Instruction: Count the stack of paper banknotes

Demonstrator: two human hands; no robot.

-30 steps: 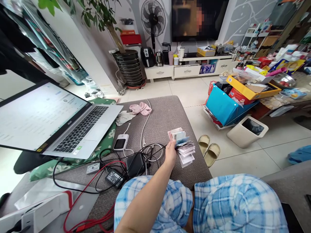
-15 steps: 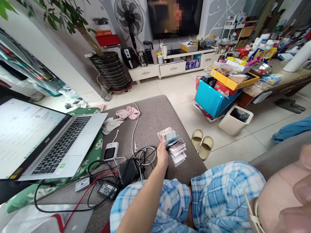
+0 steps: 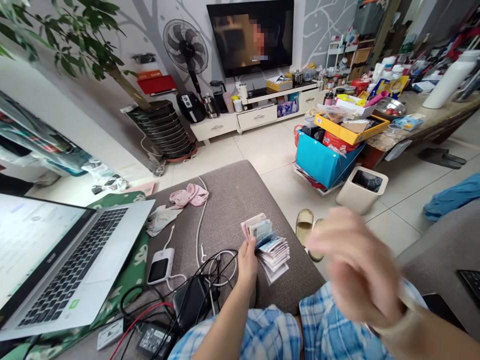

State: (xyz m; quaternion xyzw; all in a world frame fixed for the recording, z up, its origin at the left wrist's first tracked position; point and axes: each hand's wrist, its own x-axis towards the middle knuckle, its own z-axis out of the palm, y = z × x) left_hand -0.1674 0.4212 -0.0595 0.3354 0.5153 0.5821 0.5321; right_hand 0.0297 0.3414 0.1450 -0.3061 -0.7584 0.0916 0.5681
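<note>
My left hand (image 3: 247,264) is closed on a fanned wad of banknotes (image 3: 275,250), above the grey-brown sofa seat (image 3: 228,200). The notes are pink, blue-grey and white, with their loose ends spread to the right. Right of them, my right hand (image 3: 356,270) is raised over my lap, bent at the wrist and smeared by motion. Its fingers look curled, but I cannot make out whether anything is between them. A pale band (image 3: 399,312) circles that wrist. Black cables (image 3: 221,272) and a black pouch-like block (image 3: 191,302) lie left of my left forearm.
To the left, an open laptop (image 3: 86,265) rests on a green cloth (image 3: 137,265), with a white device (image 3: 161,265) beside it. Slippers (image 3: 304,225), a bin (image 3: 362,192) and a blue box (image 3: 326,155) stand on the floor. A cluttered table (image 3: 416,112) is at right.
My right hand has come from the lower right edge in toward the notes, and more of its arm shows. My left hand keeps hold of the notes. The view has shifted slightly.
</note>
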